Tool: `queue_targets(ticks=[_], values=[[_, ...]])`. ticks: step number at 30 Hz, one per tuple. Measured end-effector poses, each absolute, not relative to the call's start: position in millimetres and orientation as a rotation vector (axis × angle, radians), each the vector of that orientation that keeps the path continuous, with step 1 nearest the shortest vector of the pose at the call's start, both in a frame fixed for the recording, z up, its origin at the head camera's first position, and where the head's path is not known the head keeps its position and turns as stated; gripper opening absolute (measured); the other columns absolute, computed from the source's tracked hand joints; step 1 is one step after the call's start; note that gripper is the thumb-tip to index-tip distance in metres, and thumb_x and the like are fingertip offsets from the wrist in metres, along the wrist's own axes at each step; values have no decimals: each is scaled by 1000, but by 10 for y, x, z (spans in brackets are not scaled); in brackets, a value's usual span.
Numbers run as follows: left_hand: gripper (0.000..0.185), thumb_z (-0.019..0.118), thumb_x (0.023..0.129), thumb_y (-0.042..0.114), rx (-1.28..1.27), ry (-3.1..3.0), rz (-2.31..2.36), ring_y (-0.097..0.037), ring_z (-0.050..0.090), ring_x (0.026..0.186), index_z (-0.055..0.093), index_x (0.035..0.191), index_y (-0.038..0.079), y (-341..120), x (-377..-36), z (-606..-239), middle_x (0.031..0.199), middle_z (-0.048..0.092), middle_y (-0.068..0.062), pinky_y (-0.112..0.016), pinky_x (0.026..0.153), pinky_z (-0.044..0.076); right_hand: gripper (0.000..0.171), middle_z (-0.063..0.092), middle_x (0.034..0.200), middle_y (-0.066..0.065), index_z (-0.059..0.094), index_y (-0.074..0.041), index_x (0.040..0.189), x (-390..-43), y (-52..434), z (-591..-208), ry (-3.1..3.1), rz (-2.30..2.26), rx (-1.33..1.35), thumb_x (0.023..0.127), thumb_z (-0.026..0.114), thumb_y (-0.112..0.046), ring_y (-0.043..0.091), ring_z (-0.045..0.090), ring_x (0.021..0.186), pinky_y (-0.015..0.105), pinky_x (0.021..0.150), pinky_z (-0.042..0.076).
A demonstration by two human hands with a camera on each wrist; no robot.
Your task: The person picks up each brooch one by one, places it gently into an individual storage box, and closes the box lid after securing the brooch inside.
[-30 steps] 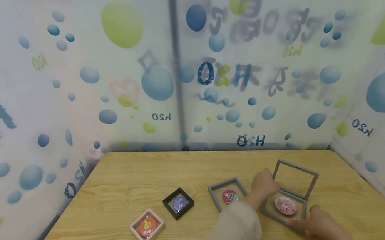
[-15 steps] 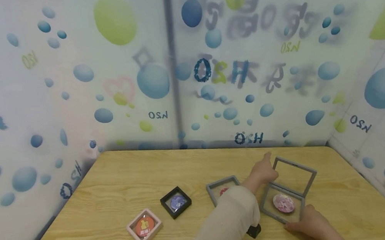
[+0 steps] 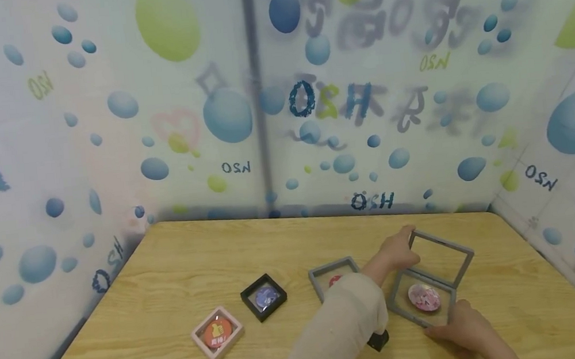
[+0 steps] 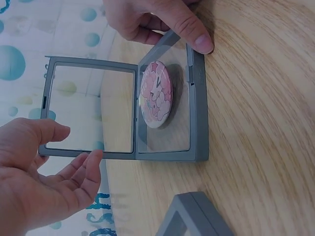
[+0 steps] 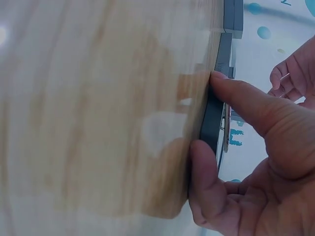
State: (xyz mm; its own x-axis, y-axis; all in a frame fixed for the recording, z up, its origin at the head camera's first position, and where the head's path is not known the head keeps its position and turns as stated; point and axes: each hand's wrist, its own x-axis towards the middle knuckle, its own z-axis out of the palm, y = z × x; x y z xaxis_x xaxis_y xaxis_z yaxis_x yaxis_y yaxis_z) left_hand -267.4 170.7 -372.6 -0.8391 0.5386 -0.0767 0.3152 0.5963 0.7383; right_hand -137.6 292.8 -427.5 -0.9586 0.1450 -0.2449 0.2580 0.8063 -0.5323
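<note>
A grey display frame stands open at the right of the table, its hinged lid raised. A pink button badge rests on the clear film of its lower half. My left hand is at the lid's upper left corner; in the left wrist view the thumb overlaps the clear window while a finger reaches behind the edge. With thumb and fingers, my right hand holds the lower half by its near right corner. The right wrist view shows that thumb along the frame's side.
Left of the open frame lies another grey frame with a red badge, partly hidden by my left sleeve. Farther left are a black frame with a purple badge and a pink frame with an orange badge. Printed curtains surround the table.
The left hand's extended index finger has come to the lid's upper corner. The right hand has closed around the frame's near right corner. The lid stays raised and the badge stays inside.
</note>
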Motion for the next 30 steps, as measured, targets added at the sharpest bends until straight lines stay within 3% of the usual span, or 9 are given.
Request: queue_targets(ticks=[5,12,19,26,30], values=[[66,63,74,9,712,2554,1066,-13,47,74,37,134,21,1662,-2661,-3719,102,58,-1,-23,60,40,83,44,78,19,35,24,99,-1362,2915,-4299,2800,-922,315,65,77,-39,19,48,48,29,44,44],[64,69,69,4,702,2478,1169,-9,49,68,42,126,16,1624,-2609,-3731,83,55,1,-20,59,41,80,45,78,20,32,23,99,-1354,2932,-4302,2823,-902,302,69,74,-38,22,48,62,31,50,44],[47,70,74,10,718,2375,1200,-6,52,75,50,117,11,1510,-2519,-3714,88,55,2,-19,66,44,85,45,88,27,31,24,108,-1367,2971,-4301,2792,-951,271,68,76,-36,24,50,69,32,53,45],[36,68,80,29,722,2360,1081,-7,54,73,53,110,14,1375,-2461,-3759,87,54,4,-22,62,44,60,54,75,8,48,13,106,-1348,3001,-4324,2768,-1079,223,69,76,-25,18,52,61,32,51,45],[39,64,82,36,674,2336,1025,-12,58,68,53,112,14,1326,-2437,-3798,79,58,0,-25,60,46,74,57,91,23,41,20,111,-1357,3025,-4328,2784,-960,191,72,74,-33,24,53,75,37,64,47]])
